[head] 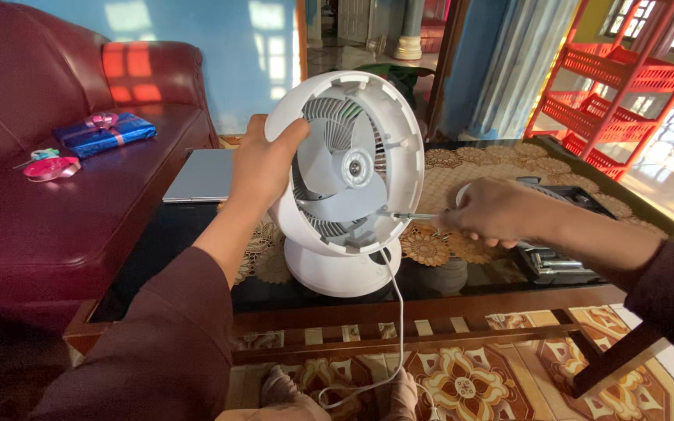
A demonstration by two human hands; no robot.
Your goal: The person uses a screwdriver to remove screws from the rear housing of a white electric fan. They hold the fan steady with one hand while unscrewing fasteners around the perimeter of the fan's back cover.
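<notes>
Nearest the camera, a white cord point(396, 327) trails down from the fan point(345, 179) over the edge of the table point(431, 300) toward the patterned floor point(470, 382).

The fan stands upright on its round base near the table's front edge, its front grille off and the grey blades point(337, 179) bare. The left hand point(263, 168) is clamped on the left rim of the housing, thumb hooked over the front, steadying it. The right hand point(497, 210) is closed around a screwdriver point(411, 216), whose thin shaft points left with its tip at the lower right of the housing rim. The two hands are well apart, one on each side of the fan.

The tip could slip off the screw, I judge, if the shaft sits at an angle, and scrape the plastic or strike the blades. A loosened screw might drop onto the lace mat point(431, 249) or roll off. The hanging cord could snag and tug the fan over.

Behind the right hand lies a dark tray point(555, 261). Further back, a grey laptop point(204, 175) rests on the table; a blue wrapped gift point(103, 132) and pink ribbon point(51, 168) lie on the red sofa point(40, 234), and a red rack point(626, 86) stands at the far right.
</notes>
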